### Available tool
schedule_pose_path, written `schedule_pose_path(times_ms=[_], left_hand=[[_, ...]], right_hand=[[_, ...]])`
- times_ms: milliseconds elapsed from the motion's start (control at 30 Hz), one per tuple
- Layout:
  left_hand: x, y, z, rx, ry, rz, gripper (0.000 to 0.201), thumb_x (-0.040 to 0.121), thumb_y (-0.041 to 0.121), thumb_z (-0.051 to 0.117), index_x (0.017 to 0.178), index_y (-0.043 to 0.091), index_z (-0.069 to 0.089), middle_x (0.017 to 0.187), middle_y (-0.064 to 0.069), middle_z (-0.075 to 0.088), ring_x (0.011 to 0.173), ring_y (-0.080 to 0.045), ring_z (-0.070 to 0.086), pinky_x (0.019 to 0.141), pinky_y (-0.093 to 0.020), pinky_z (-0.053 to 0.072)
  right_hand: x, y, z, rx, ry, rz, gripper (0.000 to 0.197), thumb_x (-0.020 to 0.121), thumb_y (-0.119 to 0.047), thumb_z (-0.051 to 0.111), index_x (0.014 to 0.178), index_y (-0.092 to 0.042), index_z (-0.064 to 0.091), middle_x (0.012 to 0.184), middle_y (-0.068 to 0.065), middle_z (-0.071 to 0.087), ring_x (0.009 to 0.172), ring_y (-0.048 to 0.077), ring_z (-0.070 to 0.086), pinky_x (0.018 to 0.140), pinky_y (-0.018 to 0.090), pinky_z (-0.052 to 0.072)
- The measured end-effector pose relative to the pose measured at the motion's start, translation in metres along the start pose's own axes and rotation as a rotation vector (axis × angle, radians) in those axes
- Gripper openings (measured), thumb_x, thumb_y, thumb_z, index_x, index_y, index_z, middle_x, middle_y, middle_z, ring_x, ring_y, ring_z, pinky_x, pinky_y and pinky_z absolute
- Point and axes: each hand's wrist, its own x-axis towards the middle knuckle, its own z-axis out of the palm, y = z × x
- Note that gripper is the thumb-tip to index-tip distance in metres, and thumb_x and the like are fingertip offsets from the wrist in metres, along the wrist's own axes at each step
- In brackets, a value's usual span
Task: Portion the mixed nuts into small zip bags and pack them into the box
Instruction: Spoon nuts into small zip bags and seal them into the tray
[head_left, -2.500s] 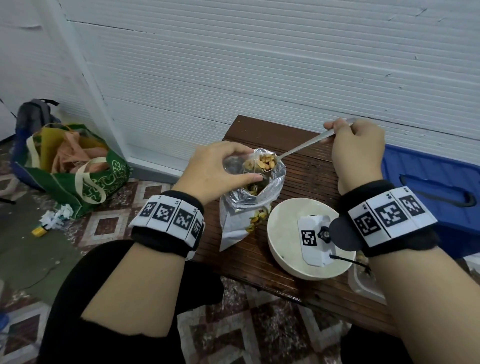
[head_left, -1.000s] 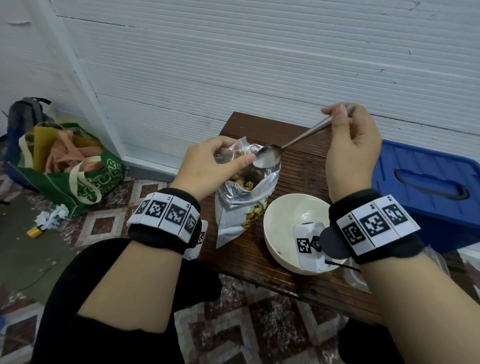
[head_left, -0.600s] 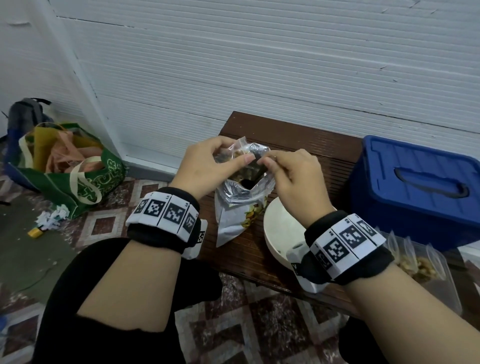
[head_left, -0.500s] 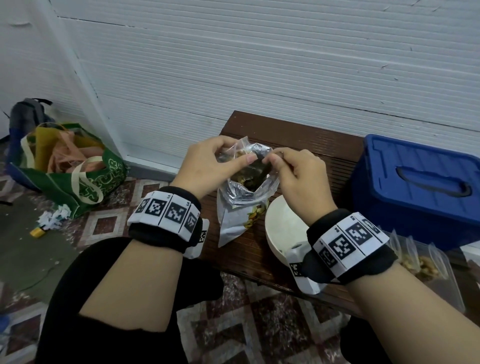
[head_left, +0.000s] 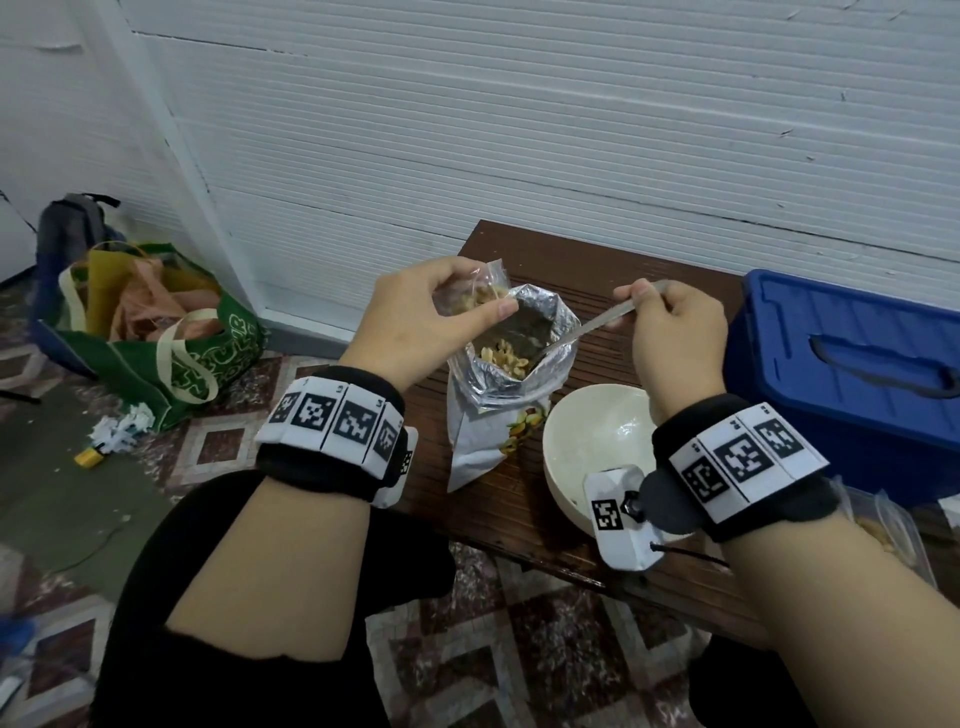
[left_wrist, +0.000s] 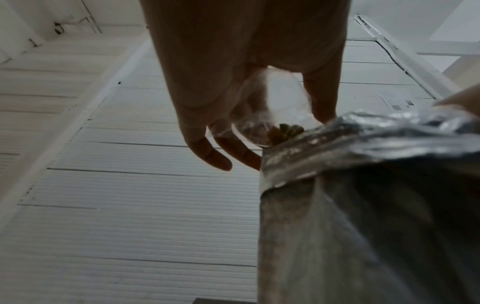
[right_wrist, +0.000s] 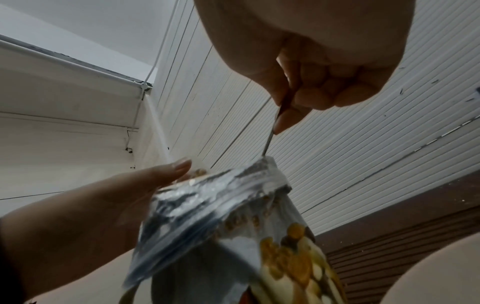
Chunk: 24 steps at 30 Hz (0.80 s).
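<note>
Foil pouch: the silver foil nut pouch (head_left: 511, 374) stands open on the dark brown wooden table (head_left: 613, 270); it is my landmark.
Nuts: mixed nuts (head_left: 503, 357) lie inside the pouch.
Zip bag: my left hand (head_left: 415, 322) pinches the small clear plastic zip bag (head_left: 470, 296) at its mouth, just above the pouch's left rim, a few nuts already in it.
Spoon: my right hand (head_left: 670, 332) is clenched round the handle of the metal spoon (head_left: 587, 327); its bowl dips into the pouch.
Box: the blue plastic lidded box (head_left: 852, 379) sits right of the pouch, beyond the white round bowl (head_left: 597, 447).
Risk: I judge nuts could spill if the limp bag mouth sags shut, or if the spoon levers the pouch over.
Pose: both wrists raised over the pouch, my right hand higher, spoon angled down-left.
</note>
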Motion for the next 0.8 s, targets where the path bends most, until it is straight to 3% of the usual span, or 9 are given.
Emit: schedule_pose_path(times_ms=[133, 200, 300, 467, 533, 600, 667, 800], left_hand=[[0.000, -0.001, -0.011, 0.072, -0.031, 0.013, 0.034, 0.075, 0.048, 0.075, 0.105, 0.038, 0.060, 0.092, 0.026, 0.060, 0.080, 0.023, 0.052, 0.066, 0.005, 0.037], [0.000, -0.002, -0.013, 0.098, -0.046, 0.009, 0.032, 0.076, 0.047, 0.075, 0.103, 0.040, 0.058, 0.090, 0.028, 0.058, 0.080, 0.023, 0.051, 0.066, 0.004, 0.036], [0.000, -0.003, -0.015, 0.107, -0.066, -0.005, 0.031, 0.075, 0.046, 0.076, 0.100, 0.041, 0.058, 0.089, 0.028, 0.058, 0.081, 0.022, 0.051, 0.066, 0.006, 0.035], [0.001, -0.003, -0.015, 0.164, -0.096, -0.003, 0.034, 0.072, 0.048, 0.077, 0.100, 0.041, 0.060, 0.090, 0.029, 0.058, 0.085, 0.020, 0.049, 0.068, 0.008, 0.032], [0.001, -0.002, -0.015, 0.190, -0.097, 0.004, 0.035, 0.070, 0.050, 0.078, 0.099, 0.042, 0.060, 0.092, 0.027, 0.060, 0.089, 0.014, 0.052, 0.080, 0.000, 0.035], [0.002, -0.002, -0.013, 0.228, -0.099, 0.025, 0.039, 0.068, 0.056, 0.075, 0.101, 0.043, 0.061, 0.099, 0.022, 0.063, 0.098, 0.003, 0.055, 0.100, -0.026, 0.040], [0.002, -0.001, -0.011, 0.259, -0.110, 0.035, 0.048, 0.065, 0.062, 0.072, 0.107, 0.041, 0.063, 0.103, 0.019, 0.064, 0.106, -0.006, 0.055, 0.106, -0.044, 0.037], [0.002, 0.003, -0.007, 0.252, -0.085, 0.039, 0.049, 0.067, 0.057, 0.076, 0.111, 0.037, 0.066, 0.091, 0.028, 0.054, 0.101, -0.005, 0.050, 0.105, -0.046, 0.036]], right_hand=[[0.009, -0.004, -0.006, -0.013, 0.045, 0.027, 0.028, 0.099, -0.020, 0.045, 0.086, -0.016, 0.069, 0.062, -0.008, 0.061, 0.044, -0.012, 0.047, 0.052, 0.010, 0.035], [0.013, -0.007, -0.008, -0.012, 0.064, 0.033, 0.028, 0.099, -0.021, 0.045, 0.088, -0.016, 0.070, 0.062, -0.008, 0.062, 0.048, -0.011, 0.049, 0.057, 0.010, 0.038], [0.018, -0.014, -0.011, 0.003, 0.090, 0.037, 0.028, 0.098, -0.019, 0.045, 0.088, -0.014, 0.071, 0.059, -0.012, 0.061, 0.058, -0.001, 0.051, 0.071, 0.021, 0.042], [0.027, -0.023, -0.019, 0.026, 0.121, 0.022, 0.033, 0.096, -0.018, 0.045, 0.073, -0.024, 0.066, 0.041, -0.023, 0.055, 0.065, 0.003, 0.053, 0.076, 0.027, 0.048], [0.030, -0.027, -0.020, 0.046, 0.127, 0.020, 0.036, 0.097, -0.018, 0.045, 0.068, -0.028, 0.063, 0.044, -0.018, 0.057, 0.064, 0.004, 0.053, 0.074, 0.027, 0.047], [0.031, -0.030, -0.021, 0.065, 0.125, 0.014, 0.036, 0.097, -0.019, 0.045, 0.067, -0.027, 0.063, 0.056, -0.012, 0.061, 0.068, 0.007, 0.056, 0.077, 0.029, 0.049], [0.031, -0.032, -0.018, 0.062, 0.113, 0.007, 0.034, 0.097, -0.020, 0.046, 0.070, -0.025, 0.066, 0.063, -0.010, 0.063, 0.070, 0.007, 0.058, 0.078, 0.029, 0.050], [0.030, -0.034, -0.010, 0.066, 0.069, -0.015, 0.029, 0.098, -0.018, 0.044, 0.085, -0.013, 0.070, 0.063, -0.011, 0.062, 0.060, -0.009, 0.056, 0.066, 0.011, 0.043]])
